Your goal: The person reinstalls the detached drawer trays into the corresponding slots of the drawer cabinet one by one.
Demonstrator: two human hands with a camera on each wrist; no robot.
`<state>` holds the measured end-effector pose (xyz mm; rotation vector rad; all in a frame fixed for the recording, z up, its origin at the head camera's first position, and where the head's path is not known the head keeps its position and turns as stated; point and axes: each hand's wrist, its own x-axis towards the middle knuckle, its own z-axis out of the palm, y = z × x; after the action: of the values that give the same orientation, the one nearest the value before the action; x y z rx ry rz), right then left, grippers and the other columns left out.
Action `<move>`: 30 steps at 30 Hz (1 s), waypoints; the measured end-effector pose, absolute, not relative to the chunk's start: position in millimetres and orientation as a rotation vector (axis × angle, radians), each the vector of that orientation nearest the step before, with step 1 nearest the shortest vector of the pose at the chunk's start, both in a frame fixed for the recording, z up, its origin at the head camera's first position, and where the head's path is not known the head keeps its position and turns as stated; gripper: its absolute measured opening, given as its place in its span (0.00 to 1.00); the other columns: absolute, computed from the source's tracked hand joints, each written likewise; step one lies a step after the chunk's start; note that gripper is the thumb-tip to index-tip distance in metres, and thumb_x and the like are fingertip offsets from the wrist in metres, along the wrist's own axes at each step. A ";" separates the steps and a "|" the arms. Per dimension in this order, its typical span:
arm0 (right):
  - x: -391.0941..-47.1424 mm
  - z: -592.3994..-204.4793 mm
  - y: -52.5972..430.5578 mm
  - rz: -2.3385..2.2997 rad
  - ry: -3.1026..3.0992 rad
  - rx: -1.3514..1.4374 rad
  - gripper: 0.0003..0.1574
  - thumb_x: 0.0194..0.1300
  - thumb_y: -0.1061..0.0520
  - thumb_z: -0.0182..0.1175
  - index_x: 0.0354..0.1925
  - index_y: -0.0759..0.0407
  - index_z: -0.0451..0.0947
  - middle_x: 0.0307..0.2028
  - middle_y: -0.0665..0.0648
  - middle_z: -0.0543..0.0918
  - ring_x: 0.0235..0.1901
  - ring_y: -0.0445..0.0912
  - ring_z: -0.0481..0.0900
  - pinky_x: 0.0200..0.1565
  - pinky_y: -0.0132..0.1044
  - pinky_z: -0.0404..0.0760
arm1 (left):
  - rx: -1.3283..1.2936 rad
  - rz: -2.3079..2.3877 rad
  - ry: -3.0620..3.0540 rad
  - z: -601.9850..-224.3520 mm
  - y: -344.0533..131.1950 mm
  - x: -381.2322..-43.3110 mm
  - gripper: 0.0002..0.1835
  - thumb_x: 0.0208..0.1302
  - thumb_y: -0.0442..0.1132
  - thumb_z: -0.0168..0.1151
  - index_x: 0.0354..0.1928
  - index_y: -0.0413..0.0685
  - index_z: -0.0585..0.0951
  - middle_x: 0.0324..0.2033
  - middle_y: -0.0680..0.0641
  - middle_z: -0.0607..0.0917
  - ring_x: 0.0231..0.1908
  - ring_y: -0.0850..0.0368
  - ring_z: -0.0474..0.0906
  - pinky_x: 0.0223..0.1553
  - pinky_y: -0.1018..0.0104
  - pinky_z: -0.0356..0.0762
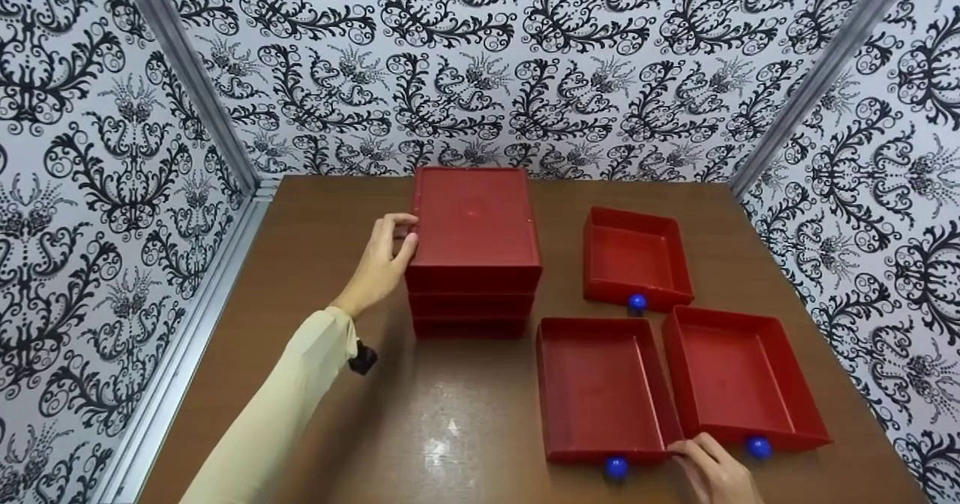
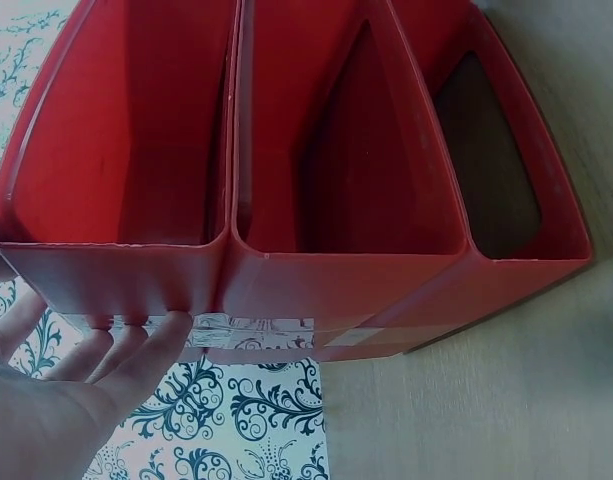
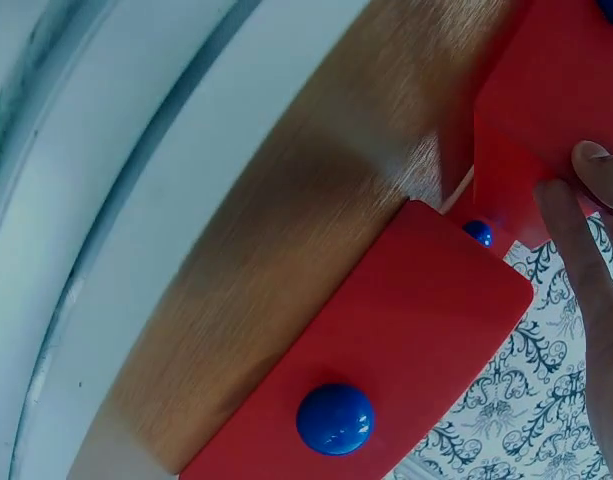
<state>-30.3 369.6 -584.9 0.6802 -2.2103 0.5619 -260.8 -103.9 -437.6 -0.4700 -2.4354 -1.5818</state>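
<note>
Fingers of the left hand, extended and slightly spread, touch the side of a red cabinet; the right hand pinches the near drawer at its front right corner, thumb and fingers close together.
The cabinet stands on the brown desk, its three bays stacked one above another and facing the person. The near drawer lies to its right and nearer the person, with the right drawer just beside it and the far drawer behind them, all red, bottoms down. Each has a round blue knob on its front. A pale sleeve covers the left forearm, and black-and-white patterned walls surround the desk.
</note>
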 end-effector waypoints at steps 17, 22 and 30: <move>-19.4 -571.7 352.8 0.565 -2.142 0.689 0.29 0.75 0.43 0.50 0.25 0.59 0.82 0.25 0.52 0.78 0.23 0.34 0.70 0.24 0.20 0.66 | -0.474 -1.586 -2.427 -437.8 -103.6 -260.2 0.16 0.74 0.34 0.49 0.60 0.37 0.70 0.57 0.35 0.71 0.57 0.41 0.74 0.61 0.51 0.74; -17.3 -575.3 351.6 0.590 -2.152 0.694 0.29 0.75 0.43 0.49 0.25 0.58 0.83 0.25 0.52 0.79 0.24 0.34 0.72 0.24 0.20 0.68 | -0.495 -1.553 -2.427 -436.8 -104.0 -259.1 0.16 0.74 0.34 0.49 0.60 0.36 0.70 0.57 0.33 0.71 0.57 0.40 0.74 0.62 0.50 0.73; -15.1 -579.0 349.0 0.586 -2.157 0.720 0.27 0.75 0.43 0.50 0.27 0.57 0.84 0.27 0.51 0.80 0.26 0.34 0.73 0.27 0.20 0.70 | -0.509 -1.564 -2.404 -437.0 -103.4 -258.9 0.16 0.74 0.33 0.49 0.59 0.34 0.70 0.57 0.32 0.71 0.56 0.38 0.73 0.64 0.46 0.72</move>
<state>-15.1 349.0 -579.0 0.7200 -2.1574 0.5858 -258.9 -103.4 -437.0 -0.5088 -2.4044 -1.5642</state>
